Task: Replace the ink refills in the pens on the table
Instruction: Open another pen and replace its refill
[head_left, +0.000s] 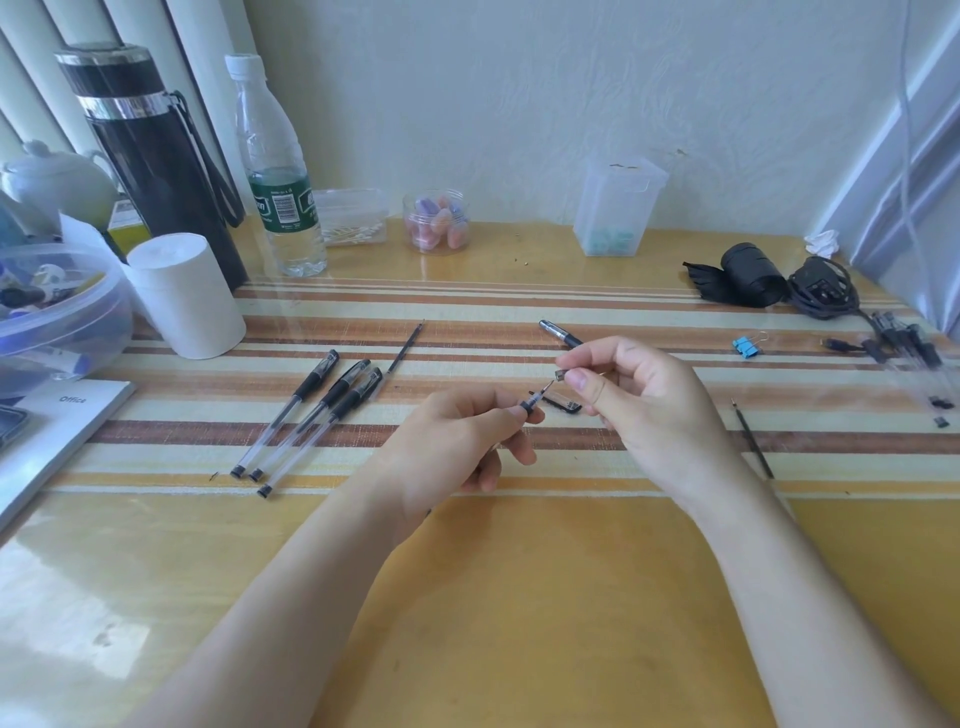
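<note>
My left hand (457, 441) grips a clear pen barrel (530, 405) whose refill tip points up and right. My right hand (654, 400) pinches a small nose cone (562, 375) just beyond that tip. A black and silver pen part (558, 332) sticks out behind the right fingers; I cannot tell whether it is held. A black cap (563, 404) lies on the mat beneath the hands. Three capped pens (311, 415) lie side by side at the left. One loose refill (408, 345) lies beyond them, another refill (753, 439) to the right.
A bundle of pens (906, 345) and a blue binder clip (748, 347) lie at the right, near a black roll (753, 273) and cable. At the left stand a thermos (150, 156), water bottle (275, 171), white roll (184, 296), plastic bowl (62, 322) and a book (57, 431).
</note>
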